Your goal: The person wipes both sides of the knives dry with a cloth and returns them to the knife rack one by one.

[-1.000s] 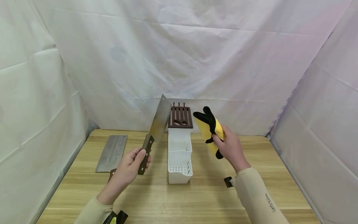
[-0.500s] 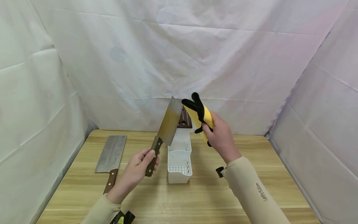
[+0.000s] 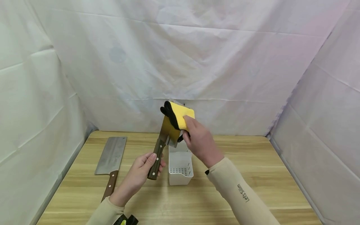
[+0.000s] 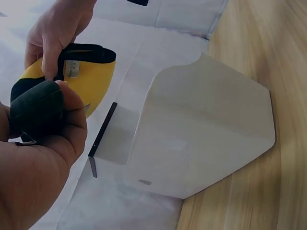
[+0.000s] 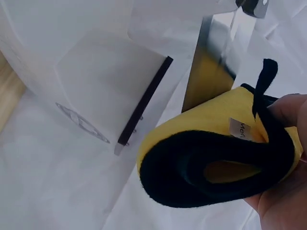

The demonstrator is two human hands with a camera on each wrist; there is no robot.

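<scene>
My left hand [image 3: 143,168] grips the dark wooden handle of a cleaver [image 3: 156,159], its blade raised and slanting away in front of the white rack. In my right hand [image 3: 201,140] is a folded yellow cloth [image 3: 182,114] with black edging, pinched between thumb and fingers. The cloth lies over the upper part of the blade and hides much of it. From the right wrist camera, the rolled cloth [image 5: 192,120] meets the shiny blade [image 5: 211,72]. The left wrist view shows the handle end [image 4: 38,110] inside my curled fingers.
Behind the hands stands a white knife rack [image 3: 180,178] with perforated bins; its brown slotted top is mostly covered now. A second cleaver [image 3: 112,156] with a brown handle lies flat on the wooden table [image 3: 239,187] at left. White curtains [image 3: 197,62] enclose the table.
My right hand has swung left with the cloth, from apart on the right onto the blade. My left hand has shifted slightly right with the cleaver.
</scene>
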